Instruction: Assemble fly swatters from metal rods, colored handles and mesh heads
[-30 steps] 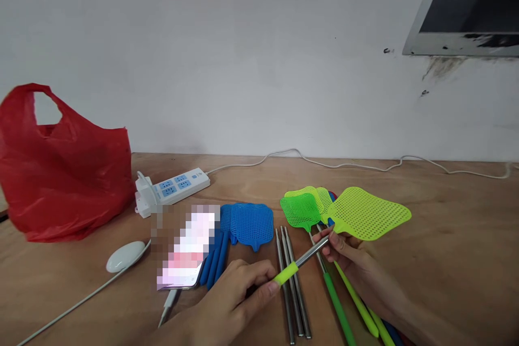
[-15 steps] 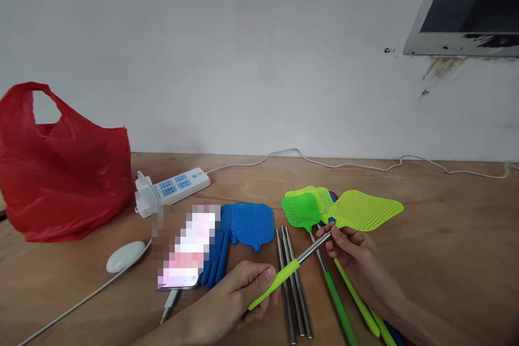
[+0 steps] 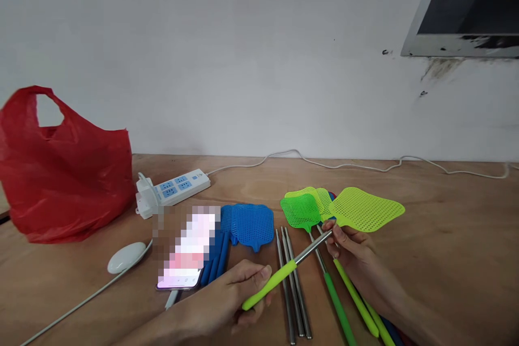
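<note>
My left hand (image 3: 233,303) is closed around the lime-green grip of a metal rod handle (image 3: 284,273) that slants up to the right. My right hand (image 3: 351,248) pinches the neck of a yellow-green fly swatter head (image 3: 367,208), held just above the table, where the rod's tip meets it. Under my right hand lie assembled green and yellow-green swatters (image 3: 302,211) with their handles (image 3: 338,308) running toward me. Three bare metal rods (image 3: 294,292) lie side by side between my hands. Blue swatter heads (image 3: 251,223) and blue grips sit to the left.
A phone (image 3: 184,251) with a cable lies left of the blue parts. Behind it is a white power strip (image 3: 172,188) with its cord along the wall. A red plastic bag (image 3: 60,173) stands at the far left, with a white oval device (image 3: 126,257) nearby. The wooden table (image 3: 454,248) meets a white wall.
My left hand slid down the green grip, exposing more of it. The yellow-green head dipped slightly and tilted flatter. The rod's tip stays at the head's neck.
</note>
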`<state>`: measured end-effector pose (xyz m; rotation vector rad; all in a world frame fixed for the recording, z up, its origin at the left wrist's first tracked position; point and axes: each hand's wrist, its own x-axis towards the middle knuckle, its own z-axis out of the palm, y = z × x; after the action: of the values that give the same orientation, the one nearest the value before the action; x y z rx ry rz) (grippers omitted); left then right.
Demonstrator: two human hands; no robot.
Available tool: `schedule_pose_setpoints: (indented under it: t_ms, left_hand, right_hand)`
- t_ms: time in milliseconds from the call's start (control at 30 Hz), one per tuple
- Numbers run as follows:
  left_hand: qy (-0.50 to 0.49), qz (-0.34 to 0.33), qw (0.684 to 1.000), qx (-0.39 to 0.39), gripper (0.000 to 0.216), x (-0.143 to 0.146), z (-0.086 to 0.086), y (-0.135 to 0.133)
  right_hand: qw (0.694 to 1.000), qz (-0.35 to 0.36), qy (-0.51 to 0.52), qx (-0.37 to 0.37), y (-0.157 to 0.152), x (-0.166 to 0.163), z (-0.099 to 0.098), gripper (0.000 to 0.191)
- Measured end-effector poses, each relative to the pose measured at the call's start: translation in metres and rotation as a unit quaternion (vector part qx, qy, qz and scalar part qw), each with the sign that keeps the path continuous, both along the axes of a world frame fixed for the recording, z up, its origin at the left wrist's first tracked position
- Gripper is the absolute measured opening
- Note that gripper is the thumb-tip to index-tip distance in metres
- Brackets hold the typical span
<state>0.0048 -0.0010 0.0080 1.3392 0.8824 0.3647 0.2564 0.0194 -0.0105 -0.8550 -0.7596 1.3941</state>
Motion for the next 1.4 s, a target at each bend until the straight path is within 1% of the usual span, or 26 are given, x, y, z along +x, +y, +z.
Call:
schedule_pose_setpoints:
  t_ms: [133,333,400,467,500,567,633,700,800,933,1067,1167,1233,1333,1400]
  left_hand:
    - [0.007,-0.010,1.000,0.023,0.058,-0.001,-0.003,0.002]
    - [-0.022,-0.032,0.998,0.043,0.048,0.004,-0.001,-0.003]
    - [-0.017,-0.036,0.999,0.031,0.050,0.004,0.001,-0.004]
    - [-0.015,-0.026,1.000,0.004,0.053,0.003,0.002,-0.005]
    - [-0.016,-0.022,1.000,-0.014,0.055,0.002,0.002,-0.004]
    - [-0.025,-0.017,0.998,-0.047,0.056,0.001,0.003,-0.003]
    - [-0.035,-0.012,0.997,-0.072,0.056,0.001,0.004,-0.002]
    - [-0.037,-0.010,0.996,-0.079,0.056,0.002,0.005,-0.002]
    - [-0.036,-0.009,0.997,-0.071,0.055,0.002,0.006,-0.002]
    - [-0.038,-0.006,0.997,-0.065,0.053,0.001,0.000,-0.001]
    - [-0.058,-0.026,0.994,-0.085,0.050,0.001,-0.006,-0.002]
    - [-0.070,-0.043,0.990,-0.118,0.046,0.001,-0.002,-0.003]
    - [-0.071,-0.046,0.988,-0.131,0.044,0.001,0.003,-0.003]
    - [-0.051,-0.041,0.992,-0.107,0.043,-0.001,0.008,-0.003]
    - [-0.044,-0.042,0.993,-0.097,0.044,-0.002,0.009,-0.002]
  right_hand:
    - [0.999,0.016,-0.047,-0.009,-0.008,-0.005,-0.003,0.029]
    - [0.990,0.098,-0.105,-0.008,-0.022,-0.014,-0.011,0.027]
    - [0.993,0.071,-0.094,-0.010,-0.020,-0.011,-0.008,0.028]
    - [0.998,0.001,-0.062,-0.007,-0.016,-0.007,-0.002,0.030]
    - [0.999,-0.020,-0.048,-0.014,-0.013,-0.006,0.002,0.032]
    - [0.998,-0.047,-0.029,-0.018,-0.010,-0.004,0.009,0.035]
    - [0.998,-0.053,-0.022,-0.014,-0.008,-0.004,0.013,0.036]
    - [0.998,-0.057,-0.015,-0.010,-0.008,-0.005,0.013,0.036]
    - [0.998,-0.066,-0.012,-0.012,-0.008,-0.006,0.008,0.033]
    - [0.997,-0.075,-0.015,-0.002,-0.007,-0.007,0.002,0.033]
    - [0.998,-0.042,-0.036,0.022,-0.009,-0.007,0.000,0.029]
    - [0.998,-0.010,-0.054,0.035,-0.012,-0.007,0.003,0.028]
    - [0.998,-0.004,-0.057,0.029,-0.014,-0.007,0.005,0.029]
    - [0.997,0.006,-0.070,0.024,-0.018,-0.008,0.009,0.031]
    - [0.997,0.008,-0.077,0.023,-0.020,-0.010,0.009,0.031]
